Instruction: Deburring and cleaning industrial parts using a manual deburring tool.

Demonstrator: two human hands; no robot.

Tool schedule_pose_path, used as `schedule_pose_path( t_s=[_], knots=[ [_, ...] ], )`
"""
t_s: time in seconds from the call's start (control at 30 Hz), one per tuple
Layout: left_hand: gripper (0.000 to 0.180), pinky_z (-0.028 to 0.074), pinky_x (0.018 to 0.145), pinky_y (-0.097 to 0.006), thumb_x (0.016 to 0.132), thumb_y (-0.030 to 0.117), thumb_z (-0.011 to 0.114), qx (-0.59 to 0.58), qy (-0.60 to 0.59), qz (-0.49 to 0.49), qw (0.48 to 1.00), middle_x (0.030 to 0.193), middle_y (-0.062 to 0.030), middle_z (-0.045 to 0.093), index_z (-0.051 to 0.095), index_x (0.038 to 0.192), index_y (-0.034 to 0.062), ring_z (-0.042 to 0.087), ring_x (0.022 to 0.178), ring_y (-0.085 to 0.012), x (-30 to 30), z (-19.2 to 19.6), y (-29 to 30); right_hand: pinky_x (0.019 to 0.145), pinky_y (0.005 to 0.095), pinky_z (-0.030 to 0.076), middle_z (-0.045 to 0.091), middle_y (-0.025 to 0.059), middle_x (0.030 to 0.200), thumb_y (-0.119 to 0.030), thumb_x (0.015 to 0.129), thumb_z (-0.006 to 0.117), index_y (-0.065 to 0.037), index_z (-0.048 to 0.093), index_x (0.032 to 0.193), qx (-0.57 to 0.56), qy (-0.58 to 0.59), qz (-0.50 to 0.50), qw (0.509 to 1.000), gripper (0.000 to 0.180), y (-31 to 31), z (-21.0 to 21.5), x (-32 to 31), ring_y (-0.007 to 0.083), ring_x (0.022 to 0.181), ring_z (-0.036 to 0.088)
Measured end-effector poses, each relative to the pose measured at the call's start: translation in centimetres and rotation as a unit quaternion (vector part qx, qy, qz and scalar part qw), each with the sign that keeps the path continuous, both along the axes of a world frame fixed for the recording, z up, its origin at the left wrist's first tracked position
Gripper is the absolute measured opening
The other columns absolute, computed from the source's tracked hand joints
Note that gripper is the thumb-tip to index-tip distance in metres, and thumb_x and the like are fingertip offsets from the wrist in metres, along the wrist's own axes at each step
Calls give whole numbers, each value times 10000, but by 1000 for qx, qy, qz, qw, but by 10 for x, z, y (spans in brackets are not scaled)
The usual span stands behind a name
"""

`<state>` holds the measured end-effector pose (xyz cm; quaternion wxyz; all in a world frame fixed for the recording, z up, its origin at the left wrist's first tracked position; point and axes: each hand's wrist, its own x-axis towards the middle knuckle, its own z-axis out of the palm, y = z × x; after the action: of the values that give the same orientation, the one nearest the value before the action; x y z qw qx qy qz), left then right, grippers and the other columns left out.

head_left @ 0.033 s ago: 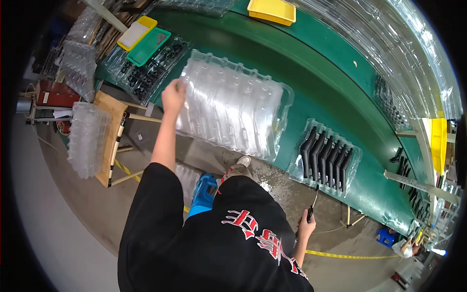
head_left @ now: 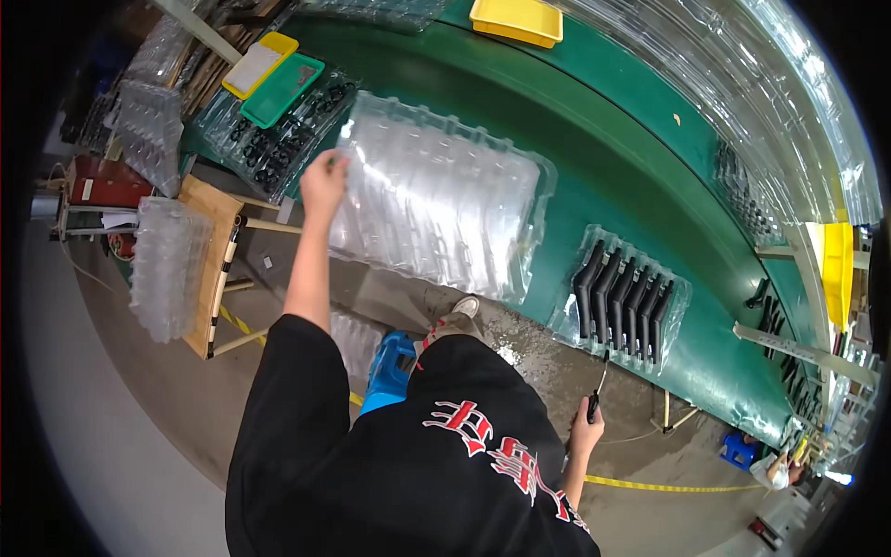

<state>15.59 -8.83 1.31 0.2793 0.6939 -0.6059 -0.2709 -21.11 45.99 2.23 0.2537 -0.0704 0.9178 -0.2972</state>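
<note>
My left hand (head_left: 324, 186) is closed on the left edge of a clear plastic blister tray (head_left: 436, 200), its fingertips partly hidden. The tray has moulded slots and lies over the green bench; it may be a stack. Low on the right, my right hand (head_left: 586, 431) is wrapped round the black handle of a screwdriver-like tool (head_left: 601, 385). Its thin metal shaft points up toward the bench edge. Just beyond that tip, a second clear tray (head_left: 675, 320) holds several black bent handle-shaped parts (head_left: 613, 297) side by side.
Yellow and green small trays (head_left: 281, 90) stand at the far left beside a tray of black parts (head_left: 264, 153). A yellow bin (head_left: 517, 22) sits at the back. A blue stool (head_left: 388, 369) is by my left side. Clear trays (head_left: 169, 269) lean on a wooden board.
My left hand and the clear tray have shifted slightly to the left. My right hand with the tool has hardly moved.
</note>
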Motion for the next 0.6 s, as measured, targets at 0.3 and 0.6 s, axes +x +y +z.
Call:
schedule_pose_path(
  t_s=[0.3, 0.6],
  knots=[
    [441, 519, 853, -431, 850, 380, 700, -134, -311, 31, 940, 1054, -148, 672, 673, 1196, 109, 643, 965, -321, 23, -10, -16, 519, 273, 411, 595, 41, 603, -310, 942, 646, -1, 685, 911, -4, 3, 14, 1000, 313, -14, 5, 2, 138, 524, 505],
    [813, 281, 1133, -546, 769, 624, 702, -118, -131, -240, 955, 1545, -289, 265, 550, 1381, 111, 233, 1434, -474, -181, -25, 90, 544, 288, 424, 611, 56, 642, -312, 937, 653, 6, 681, 926, 6, 29, 19, 999, 320, 4, -5, 6, 149, 559, 514]
  ],
)
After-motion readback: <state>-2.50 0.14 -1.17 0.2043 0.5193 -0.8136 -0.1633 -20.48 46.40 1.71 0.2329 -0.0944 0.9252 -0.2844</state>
